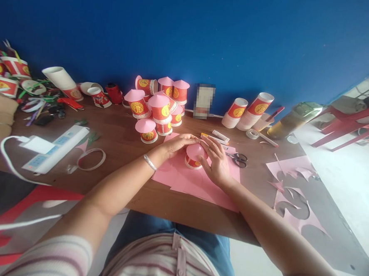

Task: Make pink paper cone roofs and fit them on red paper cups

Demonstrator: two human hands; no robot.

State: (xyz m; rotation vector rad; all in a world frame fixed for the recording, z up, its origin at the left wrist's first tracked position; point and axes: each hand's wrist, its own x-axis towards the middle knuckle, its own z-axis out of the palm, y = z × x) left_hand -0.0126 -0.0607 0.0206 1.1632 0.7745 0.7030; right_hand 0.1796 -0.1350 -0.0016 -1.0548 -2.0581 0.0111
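Observation:
A red and white paper cup (193, 162) with a pink paper cone (195, 151) on top stands upside down on pink paper sheets (182, 177). My left hand (180, 144) rests at the cone's upper left edge, its fingers stretched toward the right. Over the cone's right side lies my right hand (216, 160), fingers apart and thumb on the cone. Both hands touch the cone without wrapping round the cup. Behind them are glue sticks (220, 136), and black scissors (238, 159) lie right of my right hand.
Several cone-topped cups (159, 107) are grouped behind left. Stacked cups (260, 107), a tape roll (252, 134) and a bottle (293, 119) stand back right. Paper scraps (303, 216) lie right; a power strip (56, 149) and another person's hand (0, 110) are left.

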